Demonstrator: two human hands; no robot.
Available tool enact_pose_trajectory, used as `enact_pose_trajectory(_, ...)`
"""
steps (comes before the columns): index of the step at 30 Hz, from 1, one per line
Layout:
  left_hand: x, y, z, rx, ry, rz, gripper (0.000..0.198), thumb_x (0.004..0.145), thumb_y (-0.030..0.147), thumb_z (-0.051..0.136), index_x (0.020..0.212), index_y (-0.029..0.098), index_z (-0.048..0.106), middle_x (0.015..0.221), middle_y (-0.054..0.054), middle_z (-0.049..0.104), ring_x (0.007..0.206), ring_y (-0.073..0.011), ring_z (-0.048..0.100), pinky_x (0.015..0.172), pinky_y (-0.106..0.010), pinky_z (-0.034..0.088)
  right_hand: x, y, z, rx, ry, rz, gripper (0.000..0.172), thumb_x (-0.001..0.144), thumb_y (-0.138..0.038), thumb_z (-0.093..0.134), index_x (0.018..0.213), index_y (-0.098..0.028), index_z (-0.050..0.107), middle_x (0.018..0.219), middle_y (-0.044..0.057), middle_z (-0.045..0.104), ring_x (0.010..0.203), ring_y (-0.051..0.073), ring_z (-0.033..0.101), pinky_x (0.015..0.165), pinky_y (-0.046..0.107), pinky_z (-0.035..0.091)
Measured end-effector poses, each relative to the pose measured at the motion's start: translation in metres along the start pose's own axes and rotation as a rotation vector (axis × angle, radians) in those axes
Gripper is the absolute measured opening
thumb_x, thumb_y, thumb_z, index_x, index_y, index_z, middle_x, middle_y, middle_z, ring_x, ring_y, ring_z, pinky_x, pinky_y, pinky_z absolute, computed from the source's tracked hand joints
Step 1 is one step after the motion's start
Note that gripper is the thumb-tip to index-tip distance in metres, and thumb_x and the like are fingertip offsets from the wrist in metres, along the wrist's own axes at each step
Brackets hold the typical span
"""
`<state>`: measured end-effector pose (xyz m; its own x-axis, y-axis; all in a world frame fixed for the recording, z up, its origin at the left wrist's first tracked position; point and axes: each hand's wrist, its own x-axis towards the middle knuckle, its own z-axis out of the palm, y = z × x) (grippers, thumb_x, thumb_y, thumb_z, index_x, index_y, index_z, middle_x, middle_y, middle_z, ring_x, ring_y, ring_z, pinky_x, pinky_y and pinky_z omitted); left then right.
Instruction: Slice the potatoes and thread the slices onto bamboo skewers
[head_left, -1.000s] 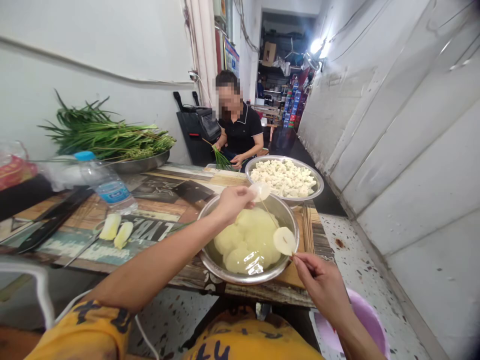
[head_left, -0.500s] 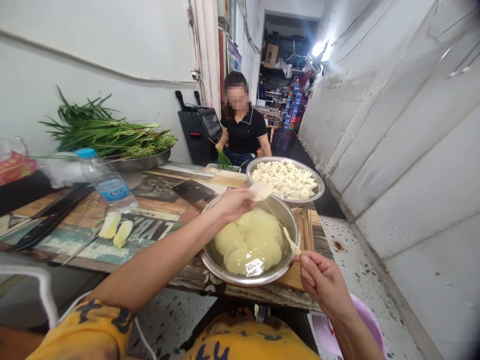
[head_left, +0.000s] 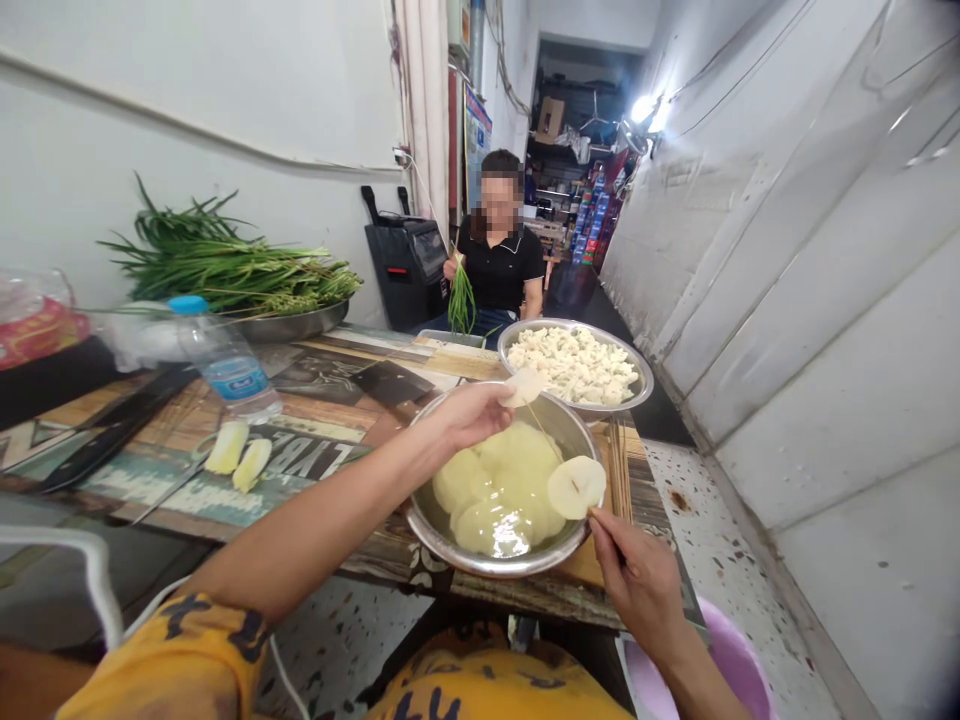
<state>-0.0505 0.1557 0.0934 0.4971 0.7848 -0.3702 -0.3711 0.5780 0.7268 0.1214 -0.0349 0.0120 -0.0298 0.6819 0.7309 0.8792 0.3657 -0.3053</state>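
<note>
My left hand point(head_left: 480, 412) is closed on a thin pale potato slice point(head_left: 527, 387), holding it above the far side of a metal basin point(head_left: 427, 535). Several more potato slices point(head_left: 499, 490) lie in water in that basin. At the basin's right rim, my right hand point(head_left: 637, 570) pinches the near end of a thin bamboo skewer point(head_left: 545, 432). Another potato slice point(head_left: 576, 487) is threaded on it near my right fingers, its face turned towards me. The skewer's far end reaches the slice in my left hand; whether it pierces that slice I cannot tell.
A bowl of cauliflower florets point(head_left: 574, 365) stands behind the basin, bamboo skewers point(head_left: 621, 470) to its right. Leftward are a water bottle point(head_left: 229, 365), two pale vegetable pieces point(head_left: 238, 455), a knife point(head_left: 101, 435) and green stalks point(head_left: 240, 270). A person point(head_left: 501, 260) sits opposite holding greens.
The potato slice on the skewer has turned from edge-on to flat towards me. My left hand stays at its slice. The person opposite has raised the greens.
</note>
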Motion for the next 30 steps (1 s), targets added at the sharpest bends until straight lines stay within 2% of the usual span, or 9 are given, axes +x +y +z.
enact_pose_trajectory(2,-0.001,0.001,0.001,-0.012,-0.017,-0.01,0.01,0.077,0.002,0.051,0.077,0.008,0.059,0.064,-0.006,0.061,0.047,-0.0057,0.05,0.04,-0.013,0.04,-0.001,0.001,0.002,0.026,0.021,0.039,0.019,0.083,-0.019,0.053,0.098,-0.018,0.065,0.084,0.007,0.071,0.07,0.017,0.066,0.064,0.025,0.051)
enact_pose_trajectory(4,-0.003,0.002,0.002,-0.019,-0.028,-0.013,0.011,0.078,0.002,0.048,0.077,0.008,0.058,0.064,-0.006,0.06,0.047,-0.0056,0.049,0.04,-0.012,0.04,0.0,-0.001,0.002,0.133,-0.023,0.185,0.019,0.083,-0.024,0.053,0.097,-0.019,0.065,0.073,0.004,0.069,0.061,0.015,0.062,0.057,0.024,0.049)
enact_pose_trajectory(7,-0.003,0.003,0.003,-0.02,-0.055,-0.006,0.012,0.079,0.001,0.048,0.076,0.008,0.058,0.064,-0.006,0.06,0.048,-0.0054,0.049,0.04,-0.012,0.04,0.005,-0.005,-0.001,0.49,-0.142,0.536,0.021,0.084,-0.032,0.052,0.094,-0.018,0.064,0.052,-0.003,0.052,0.045,0.01,0.048,0.042,0.02,0.038)
enact_pose_trajectory(10,-0.003,0.003,0.004,-0.014,-0.07,-0.002,0.014,0.079,0.001,0.047,0.075,0.009,0.057,0.063,-0.005,0.059,0.048,-0.0048,0.048,0.041,-0.011,0.04,0.012,-0.006,-0.003,0.937,-0.222,0.854,0.026,0.082,-0.039,0.054,0.089,-0.015,0.062,0.046,-0.008,0.036,0.034,0.004,0.028,0.033,0.017,0.021)
enact_pose_trajectory(13,-0.001,0.002,0.003,0.014,-0.072,0.006,0.013,0.078,0.001,0.048,0.074,0.01,0.057,0.064,-0.004,0.06,0.048,-0.0048,0.049,0.041,-0.011,0.04,0.018,-0.005,-0.003,1.163,-0.273,0.989,0.029,0.079,-0.042,0.057,0.086,-0.014,0.061,0.044,-0.011,0.03,0.031,0.001,0.016,0.031,0.017,0.013)
enact_pose_trajectory(16,0.001,-0.001,0.002,0.065,-0.049,0.059,0.011,0.076,0.002,0.053,0.069,0.01,0.058,0.062,-0.004,0.06,0.048,-0.005,0.05,0.042,-0.012,0.04,0.017,-0.006,-0.002,1.04,-0.258,0.947,0.03,0.079,-0.042,0.058,0.087,-0.014,0.062,0.044,-0.01,0.033,0.032,0.002,0.022,0.032,0.017,0.017)
enact_pose_trajectory(23,0.004,-0.012,0.001,0.274,0.004,0.278,0.004,0.069,0.011,0.065,0.067,0.009,0.062,0.059,-0.002,0.059,0.047,-0.0056,0.053,0.044,-0.015,0.041,0.011,-0.011,-0.003,0.282,-0.13,0.457,0.022,0.082,-0.033,0.053,0.088,-0.018,0.067,0.063,0.001,0.065,0.054,0.014,0.058,0.05,0.022,0.046)
enact_pose_trajectory(26,0.004,-0.015,0.0,0.29,0.063,0.377,0.013,0.062,0.016,0.071,0.069,0.01,0.063,0.061,0.0,0.06,0.048,-0.0057,0.053,0.047,-0.017,0.041,0.015,-0.012,-0.004,0.176,-0.113,0.348,0.021,0.084,-0.03,0.05,0.09,-0.019,0.068,0.079,0.004,0.071,0.066,0.017,0.065,0.059,0.023,0.05)
enact_pose_trajectory(30,0.003,-0.016,0.0,0.304,0.099,0.473,0.022,0.056,0.022,0.075,0.072,0.011,0.063,0.06,0.0,0.062,0.048,-0.0062,0.052,0.049,-0.019,0.04,0.018,-0.015,-0.004,0.154,-0.128,0.337,0.021,0.085,-0.028,0.048,0.09,-0.02,0.067,0.079,0.003,0.071,0.068,0.016,0.066,0.06,0.023,0.051)
